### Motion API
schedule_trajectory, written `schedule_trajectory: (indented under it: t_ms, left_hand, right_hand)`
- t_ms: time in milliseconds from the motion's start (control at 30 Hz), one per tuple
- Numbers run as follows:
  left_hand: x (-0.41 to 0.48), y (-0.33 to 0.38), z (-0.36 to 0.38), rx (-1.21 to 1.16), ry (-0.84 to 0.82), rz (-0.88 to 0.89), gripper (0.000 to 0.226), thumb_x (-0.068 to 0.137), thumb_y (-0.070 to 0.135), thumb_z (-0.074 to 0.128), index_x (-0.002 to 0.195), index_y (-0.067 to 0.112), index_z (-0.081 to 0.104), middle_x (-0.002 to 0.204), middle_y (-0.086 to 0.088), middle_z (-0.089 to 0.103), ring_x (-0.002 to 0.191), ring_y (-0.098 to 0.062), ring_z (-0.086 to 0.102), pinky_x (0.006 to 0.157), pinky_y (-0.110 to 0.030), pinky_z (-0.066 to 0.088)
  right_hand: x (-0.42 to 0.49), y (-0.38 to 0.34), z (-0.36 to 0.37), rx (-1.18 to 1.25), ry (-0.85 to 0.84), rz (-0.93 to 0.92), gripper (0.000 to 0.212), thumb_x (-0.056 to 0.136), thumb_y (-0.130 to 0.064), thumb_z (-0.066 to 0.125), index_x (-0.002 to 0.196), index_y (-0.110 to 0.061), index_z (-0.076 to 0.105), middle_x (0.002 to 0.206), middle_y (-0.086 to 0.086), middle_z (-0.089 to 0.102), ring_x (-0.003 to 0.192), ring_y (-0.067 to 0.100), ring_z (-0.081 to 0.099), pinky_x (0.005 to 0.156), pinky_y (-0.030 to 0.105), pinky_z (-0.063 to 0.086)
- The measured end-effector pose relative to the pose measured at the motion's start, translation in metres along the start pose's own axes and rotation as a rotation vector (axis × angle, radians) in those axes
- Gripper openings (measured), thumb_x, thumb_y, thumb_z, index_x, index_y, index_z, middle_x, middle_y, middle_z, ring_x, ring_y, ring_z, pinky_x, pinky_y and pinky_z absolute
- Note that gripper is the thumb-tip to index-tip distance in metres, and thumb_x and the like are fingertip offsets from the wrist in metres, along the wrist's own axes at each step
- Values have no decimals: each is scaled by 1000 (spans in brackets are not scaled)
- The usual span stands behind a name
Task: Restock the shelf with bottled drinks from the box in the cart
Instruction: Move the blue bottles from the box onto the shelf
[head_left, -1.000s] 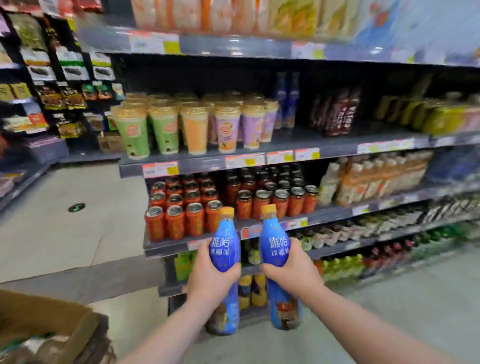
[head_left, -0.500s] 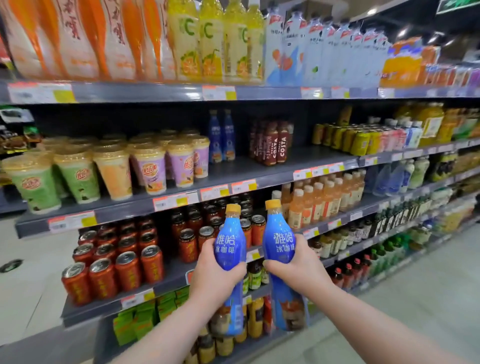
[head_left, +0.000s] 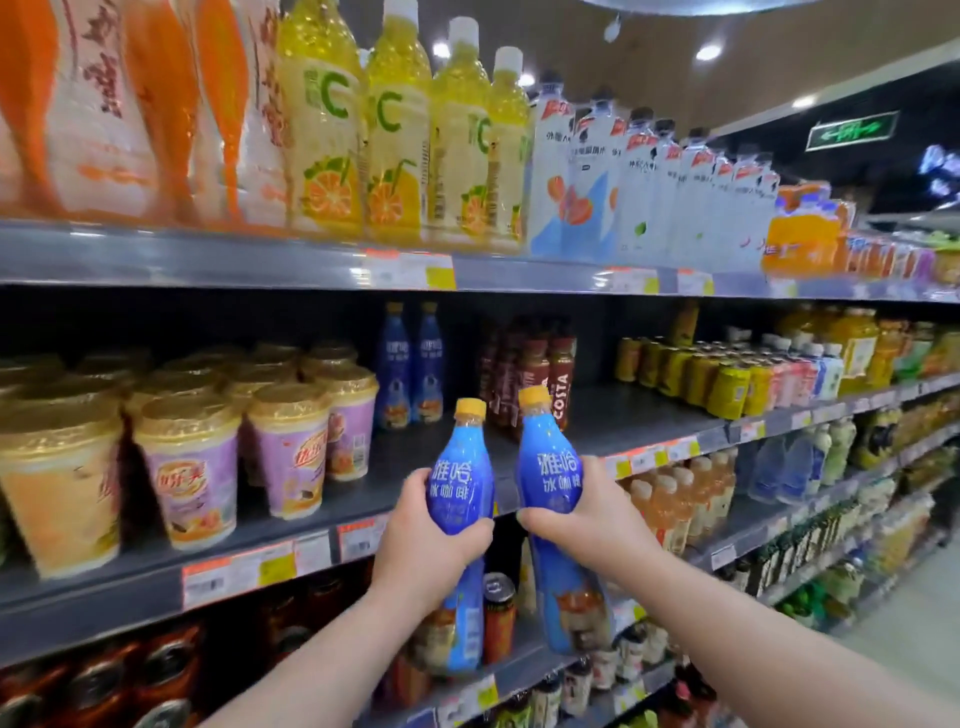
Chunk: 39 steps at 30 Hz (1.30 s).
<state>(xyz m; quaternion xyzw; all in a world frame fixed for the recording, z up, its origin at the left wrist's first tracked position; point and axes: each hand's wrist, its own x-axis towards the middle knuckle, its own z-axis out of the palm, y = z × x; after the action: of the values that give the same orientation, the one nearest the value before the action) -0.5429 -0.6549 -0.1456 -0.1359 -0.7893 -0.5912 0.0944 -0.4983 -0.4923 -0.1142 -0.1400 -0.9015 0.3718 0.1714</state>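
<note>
My left hand (head_left: 421, 545) grips a blue bottle with a yellow cap (head_left: 460, 483) around its middle. My right hand (head_left: 592, 519) grips a second, matching blue bottle (head_left: 550, 467). Both bottles stand upright, side by side, just in front of the grey middle shelf (head_left: 613, 415). Two identical blue bottles (head_left: 410, 364) stand at the back of that shelf, with bare shelf in front of them. The cart and box are out of view.
Sealed milk-tea cups (head_left: 291, 441) fill the shelf left of the gap and dark Costa bottles (head_left: 540, 374) stand to its right. Yellow juice bottles (head_left: 395, 130) line the shelf above. Red cans (head_left: 498, 618) sit below my hands. The aisle floor (head_left: 914, 623) lies at the right.
My view has tilted up and moved closer to the shelving. Both hands have lifted the two blue bottles from the can shelf's level up to the middle shelf's edge.
</note>
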Motion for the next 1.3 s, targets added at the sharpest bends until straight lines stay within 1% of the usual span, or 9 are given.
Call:
schedule_trajectory:
  t_ms: [167,433,533,600,667,867,1000,1100,1300]
  left_hand:
    - [50,-1,-8,9,73,43,56,69,19,80,106,29,40,95,11,55,86,-14,54,78,-24,37]
    - [79,-2,-29,22,165,20,51,70,15,78,103,30,43,88,19,57,75,1,56,71,-21,38]
    - [84,-6,-31,39,206,-2,45,69,15,78,91,37,46,85,24,57,68,16,54,59,-6,40]
    - [87,-5,-31,56,237,-24,45,69,18,79,87,39,44,86,23,57,71,14,53,59,-7,39]
    - [92,-3,-29,57,271,-38,46,68,19,79,94,37,46,90,20,59,77,10,54,64,-15,40]
    - [106,2,-15,133,346,-20,43,67,21,79,87,37,45,90,19,59,77,10,54,60,1,38]
    - [119,3,2,123,386,-23,43,66,24,80,87,36,45,93,18,60,83,8,56,66,-9,41]
    - [135,3,20,112,408,-14,50,63,26,83,94,34,45,95,20,59,87,0,58,77,-21,41]
    - [181,-1,51,151,510,-16,80,50,46,68,124,24,45,115,4,62,105,-19,61,91,-29,47]
  right_hand:
    - [65,-17,11,0,26,-20,58,65,-45,76,104,-21,41,103,-2,55,99,22,58,83,35,49]
    - [162,-49,41,96,-7,-37,70,49,-58,73,100,-15,52,94,2,66,82,23,65,75,36,55]
    - [193,-57,53,83,-19,-86,57,68,-44,76,100,-14,39,97,1,57,95,26,61,77,30,47]
    - [210,-58,64,83,-35,-124,55,71,-40,75,100,-15,36,104,5,59,99,27,61,81,32,48]
    - [225,-60,74,97,-63,-146,57,70,-41,77,101,-15,36,110,8,61,100,29,62,84,37,50]
    - [260,-57,97,164,-79,-216,74,69,-34,82,119,-2,36,121,17,59,111,32,59,88,36,45]
    - [274,-44,108,299,-100,-240,80,63,-25,87,120,-1,35,122,20,57,110,32,58,92,40,47]
    - [283,-28,109,353,-196,-263,87,61,-17,88,126,-4,32,124,11,54,109,23,56,95,32,44]
    - [292,-3,110,246,-331,-299,58,74,-16,78,120,-7,45,115,10,61,103,22,59,86,28,43]
